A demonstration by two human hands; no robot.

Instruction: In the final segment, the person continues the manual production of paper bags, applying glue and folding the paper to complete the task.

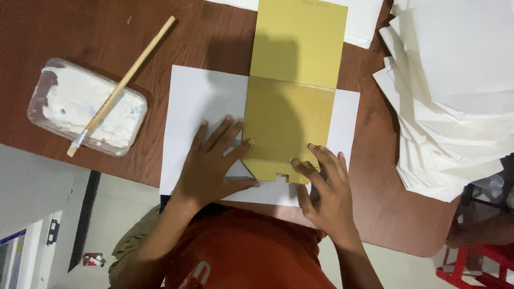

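The gold card (289, 115) lies on a white sheet (198, 96) on the desk (375, 187). Left hand (211, 160) and right hand (324, 184) press flat, fingers spread, gripping nothing. It looks light and stiff (best held by its edges).

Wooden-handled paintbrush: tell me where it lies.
In the head view, upper left: the wooden-handled paintbrush rests slanted across the clear plastic tub of white paste, left of the white paper sheet.
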